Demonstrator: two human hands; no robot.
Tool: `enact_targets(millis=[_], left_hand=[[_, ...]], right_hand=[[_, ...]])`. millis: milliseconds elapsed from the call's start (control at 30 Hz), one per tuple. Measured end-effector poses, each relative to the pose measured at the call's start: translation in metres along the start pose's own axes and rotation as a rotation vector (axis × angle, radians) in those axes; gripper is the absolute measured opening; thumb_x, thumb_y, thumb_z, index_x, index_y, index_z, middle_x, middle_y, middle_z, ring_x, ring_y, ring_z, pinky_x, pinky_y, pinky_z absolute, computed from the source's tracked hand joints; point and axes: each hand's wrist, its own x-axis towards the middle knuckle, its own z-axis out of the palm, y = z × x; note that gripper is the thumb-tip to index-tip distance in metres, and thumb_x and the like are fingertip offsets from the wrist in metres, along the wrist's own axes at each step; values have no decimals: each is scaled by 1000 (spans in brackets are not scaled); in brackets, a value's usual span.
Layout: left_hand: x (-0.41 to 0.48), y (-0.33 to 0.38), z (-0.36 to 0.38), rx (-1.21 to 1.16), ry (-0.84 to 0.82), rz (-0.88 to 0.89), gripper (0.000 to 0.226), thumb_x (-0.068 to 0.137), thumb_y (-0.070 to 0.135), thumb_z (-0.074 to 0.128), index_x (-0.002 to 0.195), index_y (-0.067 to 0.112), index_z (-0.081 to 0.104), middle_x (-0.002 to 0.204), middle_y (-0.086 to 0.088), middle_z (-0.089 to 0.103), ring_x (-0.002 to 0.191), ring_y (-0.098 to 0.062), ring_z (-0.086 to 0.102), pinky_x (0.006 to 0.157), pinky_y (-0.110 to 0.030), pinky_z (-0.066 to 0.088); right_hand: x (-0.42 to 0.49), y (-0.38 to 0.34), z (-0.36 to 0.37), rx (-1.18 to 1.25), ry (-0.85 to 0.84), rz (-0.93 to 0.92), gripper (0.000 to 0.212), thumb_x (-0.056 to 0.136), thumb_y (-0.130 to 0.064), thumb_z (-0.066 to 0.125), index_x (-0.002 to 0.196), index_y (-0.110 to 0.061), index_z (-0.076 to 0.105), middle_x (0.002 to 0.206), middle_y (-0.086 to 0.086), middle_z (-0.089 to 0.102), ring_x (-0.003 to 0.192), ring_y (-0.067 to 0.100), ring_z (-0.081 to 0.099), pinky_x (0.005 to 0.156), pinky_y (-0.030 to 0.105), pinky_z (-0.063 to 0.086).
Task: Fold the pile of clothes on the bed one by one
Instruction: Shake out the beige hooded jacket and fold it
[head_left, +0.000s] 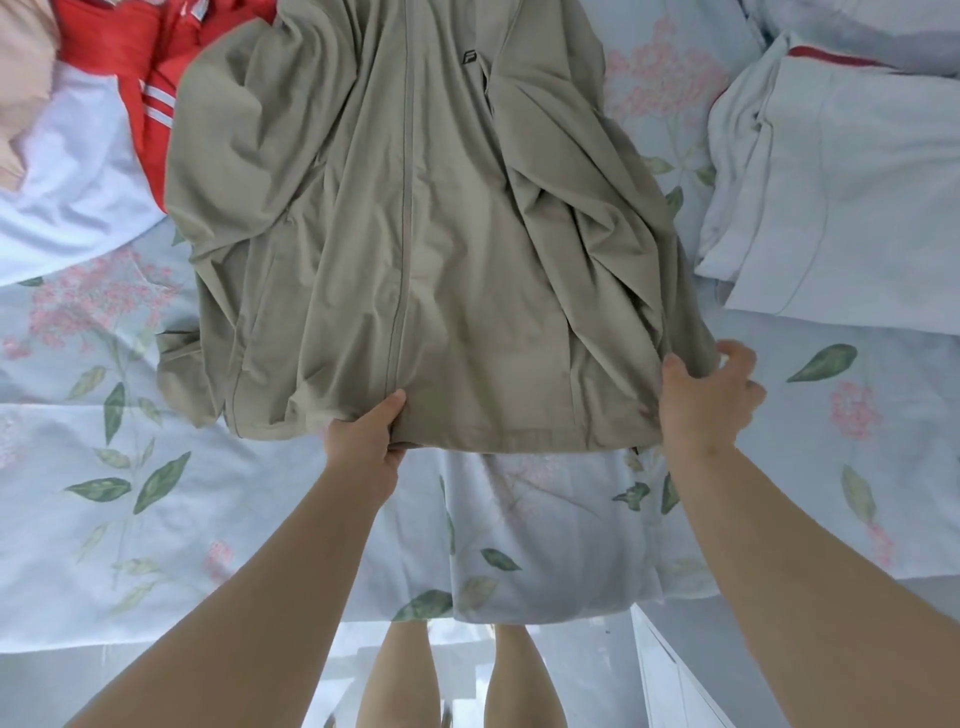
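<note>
Khaki zip jacket (415, 234): spread front up across the middle of the bed (156, 519), zip done up, small dark logo on the chest, cloth rumpled, hem toward the near edge

Right hand (706, 400): pinches the jacket's right hem corner, thumb on top, fingers (740, 358) loosely curled behind the cloth

Left hand (363, 436): grips the hem at the foot of the zip, thumb pressed on top (remaining fingers tucked under the cloth, mostly hidden)

Unfolded pile, far left: red garment (156, 93) with white stripes, partly under the jacket's shoulder; white cloth (72, 208) and peach cloth (21, 104) beside it

Folded white garment (831, 182): far right, just beside the jacket's sleeve, a red edge showing along its top

Bedding: pale blue sheet, pink flowers, green leaves
</note>
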Motion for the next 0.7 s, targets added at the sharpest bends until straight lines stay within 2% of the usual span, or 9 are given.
enact_targets(millis=[67,133,200,233,267,400,533,633,700], left_hand=[[-3,-2,9,-5,-77,-55,24,83,7,70,104,9,58,108,-8,65,98,-24,64,65,-36,54],[-4,-4,15,25,-111,-91,20,84,10,70,100,11,59,104,-6,67,94,-23,65,56,-32,53],[1,-5,15,38,-89,-104,27,84,11,70,108,10,58,108,-7,66,94,-23,65,50,-29,52],[4,-5,14,35,-66,-117,34,84,11,70,115,9,57,110,-8,66,94,-24,65,48,-28,52],[8,-5,14,29,-44,-133,39,84,11,71,120,10,55,112,-8,66,94,-24,65,48,-29,52],[15,-4,17,-4,-16,-147,46,83,21,73,124,13,55,114,-5,67,95,-24,67,56,-36,56],[13,-1,32,-10,-98,-116,47,79,32,75,120,15,60,109,-2,71,95,-22,70,76,-43,58],[9,7,40,251,-36,-72,36,83,32,72,108,10,61,103,-4,69,94,-22,66,83,-42,55],[1,21,39,652,-112,-105,40,87,42,64,107,8,59,100,-9,66,92,-25,65,72,-40,55]], right_hand=[[12,-6,8,18,-159,-32,65,89,-29,60,144,-21,27,139,10,42,117,32,49,98,39,43],[24,-7,16,-16,-213,-17,57,89,-23,61,139,-13,38,133,9,48,116,29,51,101,38,42],[31,-13,21,-108,-223,-52,16,89,-15,56,103,-9,57,106,12,55,97,26,52,86,34,44],[32,-18,23,-131,-223,-75,6,88,-13,52,83,-13,54,96,12,55,89,26,51,78,33,41],[33,-24,25,-133,-216,-87,16,88,-14,50,73,-16,47,91,13,57,87,26,52,75,32,39],[32,-55,28,-15,-184,-170,27,92,-17,41,67,-19,33,80,6,52,78,25,51,72,32,38],[26,-65,27,-120,-128,-492,17,88,-15,50,74,-12,42,93,4,42,89,18,36,74,25,29],[23,-69,33,22,-343,-548,26,89,-9,49,68,-16,35,71,-4,37,68,13,35,59,20,29],[25,-72,38,112,-374,-493,31,92,-9,47,68,-20,30,65,-5,32,60,10,30,56,19,29]])
